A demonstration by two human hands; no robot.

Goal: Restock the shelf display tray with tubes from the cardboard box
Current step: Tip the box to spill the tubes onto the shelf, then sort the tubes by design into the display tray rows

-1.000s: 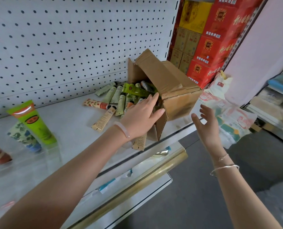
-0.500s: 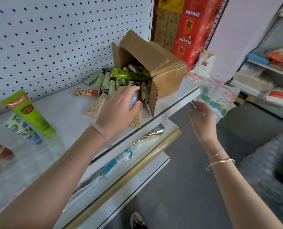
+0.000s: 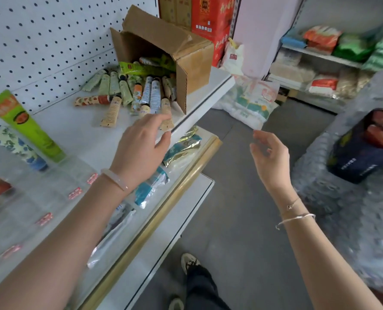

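Note:
A cardboard box [image 3: 195, 66] lies on its side at the back of the white shelf [image 3: 74, 128], its mouth facing left. Several small tubes [image 3: 150, 92] spill out of it onto the shelf. My left hand [image 3: 141, 144] hovers at the shelf's front edge with relaxed fingers, its fingertips over the lower end of a beige tube [image 3: 165, 108]. My right hand [image 3: 270, 153] hangs in the air over the floor, loosely curled and holding nothing. At the left, the clear display tray [image 3: 58, 182] holds an upright green tube [image 3: 22, 124] and a floral tube [image 3: 15, 146].
Red cartons [image 3: 210, 21] stand behind the box. The lower shelf has a gold edge strip [image 3: 163, 209] and foil packets [image 3: 183, 146]. Bagged goods [image 3: 248, 101] lie on the floor, and a bubble-wrapped bundle [image 3: 342, 198] with a dark bag [image 3: 360, 157] sits at right.
My left hand has drawn back from the box's mouth toward the shelf's front edge. The view has swung right and down. My right hand stays in the air.

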